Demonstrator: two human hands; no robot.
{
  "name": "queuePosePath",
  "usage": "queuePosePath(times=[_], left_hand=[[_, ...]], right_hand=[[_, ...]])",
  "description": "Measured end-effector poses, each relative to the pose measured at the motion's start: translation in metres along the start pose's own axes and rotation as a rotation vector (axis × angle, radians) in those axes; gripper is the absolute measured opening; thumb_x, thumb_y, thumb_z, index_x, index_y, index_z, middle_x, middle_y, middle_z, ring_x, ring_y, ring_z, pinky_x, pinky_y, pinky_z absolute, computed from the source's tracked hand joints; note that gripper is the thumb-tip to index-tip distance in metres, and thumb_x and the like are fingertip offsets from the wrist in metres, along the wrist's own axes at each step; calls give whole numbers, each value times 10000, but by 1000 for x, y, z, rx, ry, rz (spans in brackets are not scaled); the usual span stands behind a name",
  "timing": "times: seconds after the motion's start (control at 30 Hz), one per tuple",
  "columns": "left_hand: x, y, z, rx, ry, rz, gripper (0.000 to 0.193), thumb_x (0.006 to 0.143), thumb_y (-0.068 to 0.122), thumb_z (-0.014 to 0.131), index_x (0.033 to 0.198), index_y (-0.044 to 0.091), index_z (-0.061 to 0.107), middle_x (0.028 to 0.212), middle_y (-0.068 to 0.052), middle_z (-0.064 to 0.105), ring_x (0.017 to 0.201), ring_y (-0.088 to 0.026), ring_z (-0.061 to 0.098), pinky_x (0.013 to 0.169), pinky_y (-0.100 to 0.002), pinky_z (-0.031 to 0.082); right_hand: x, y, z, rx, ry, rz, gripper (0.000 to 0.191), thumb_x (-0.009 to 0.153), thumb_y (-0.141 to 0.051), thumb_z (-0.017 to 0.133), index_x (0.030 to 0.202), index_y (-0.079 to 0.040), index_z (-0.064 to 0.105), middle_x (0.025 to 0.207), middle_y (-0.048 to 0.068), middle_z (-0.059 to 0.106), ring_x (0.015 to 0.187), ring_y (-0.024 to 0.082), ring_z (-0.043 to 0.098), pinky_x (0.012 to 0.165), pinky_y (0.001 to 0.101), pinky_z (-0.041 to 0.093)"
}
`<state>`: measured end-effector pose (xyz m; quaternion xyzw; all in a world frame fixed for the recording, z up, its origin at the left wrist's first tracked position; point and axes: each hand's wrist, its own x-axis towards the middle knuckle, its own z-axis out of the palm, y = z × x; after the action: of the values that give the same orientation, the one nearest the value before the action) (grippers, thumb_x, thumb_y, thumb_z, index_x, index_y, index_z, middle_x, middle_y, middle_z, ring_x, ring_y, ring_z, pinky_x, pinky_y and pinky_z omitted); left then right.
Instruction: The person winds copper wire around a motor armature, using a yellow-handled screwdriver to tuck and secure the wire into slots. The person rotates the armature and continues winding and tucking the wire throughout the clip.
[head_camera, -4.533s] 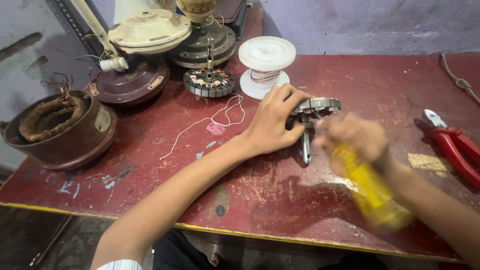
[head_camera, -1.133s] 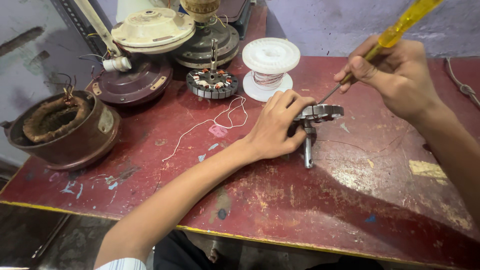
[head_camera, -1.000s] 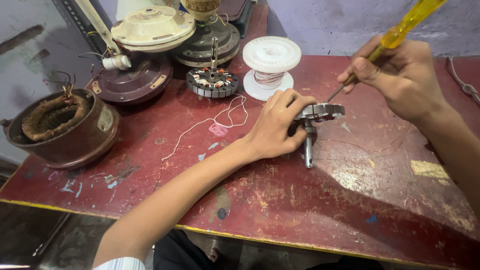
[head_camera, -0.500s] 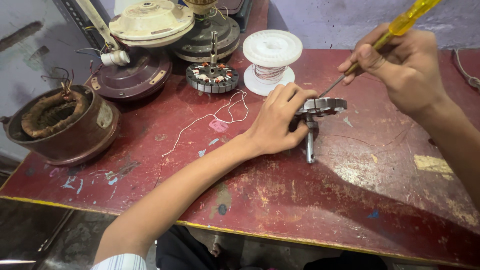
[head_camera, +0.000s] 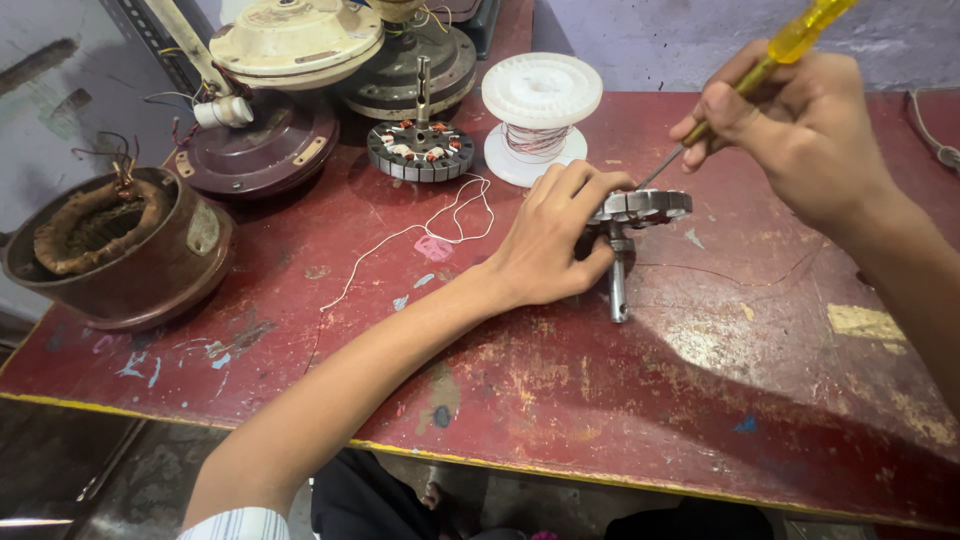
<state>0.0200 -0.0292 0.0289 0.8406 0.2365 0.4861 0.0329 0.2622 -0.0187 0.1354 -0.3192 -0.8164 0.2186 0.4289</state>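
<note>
Stator: I had the grey slotted round metal stator core on its steel shaft (head_camera: 640, 208) standing near the middle of the bench, a little toward the far edge, shaft end resting on the top.
Left hand: my left hand (head_camera: 555, 240) was wrapped closed around the core's near side, fingers over the rim, steadying it.
Right hand: my right hand (head_camera: 800, 130) was pinched shut on the yellow transparent-handled screwdriver (head_camera: 760, 70), its thin blade slanting down to the core's top rim.
Doing it well: I judged the blade should stay in one slot with light pressure, and the left hand should keep the core from rolling on its shaft; a slip could have gouged the slot or run toward my fingers.
Loose wire: a thin white wire (head_camera: 440, 225) curled on the top just left of my left hand.
Far edge: a white plastic spool of copper wire (head_camera: 540, 115) and a second small wound stator with an upright shaft (head_camera: 420, 150) stood side by side.
Far left corner: a cream fan motor housing (head_camera: 295, 40) sat above a dark maroon dome cover (head_camera: 260, 150).
Left edge: a brown round casing holding a copper winding (head_camera: 115, 250).
Bench: a red painted bench top, scratched and worn to bare patches (head_camera: 650, 400), with a yellow-trimmed near edge.
Room: a grey wall lay behind; a dark floor showed below.
</note>
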Motion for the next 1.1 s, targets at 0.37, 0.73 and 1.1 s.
queuePosePath(times=[0.37, 0.73, 1.1], left_hand=[[-2, -2, 0, -13, 22, 20, 587, 781, 127, 699, 1338, 68, 523, 1155, -140, 525, 1104, -341, 528, 981, -447, 443], [-1, 0, 1, -25, 39, 19, 594, 789, 125, 687, 1353, 71, 510, 1161, -127, 527, 1096, -329, 526, 990, -436, 443], [0, 1, 0, -35, 35, 23, 534, 800, 135, 681, 1305, 63, 523, 1127, -125, 519, 1071, -322, 517, 970, -438, 437]], right_hand=[[-5, -36, 14, -411, -279, -139, 79, 902, -18, 659, 929, -10, 732, 820, 136, 739, 699, 204, 728, 647, 340, 629], [-2, -12, -15, -437, 147, 144, 260, 1153, -118, 506, 1067, 65, 671, 885, 166, 702, 605, 187, 655, 486, 348, 537], [-5, 78, -5, -1004, -574, 877, 392, 983, -362, 655, 1002, -1, 806, 826, 157, 760, 754, 256, 733, 699, 397, 599]])
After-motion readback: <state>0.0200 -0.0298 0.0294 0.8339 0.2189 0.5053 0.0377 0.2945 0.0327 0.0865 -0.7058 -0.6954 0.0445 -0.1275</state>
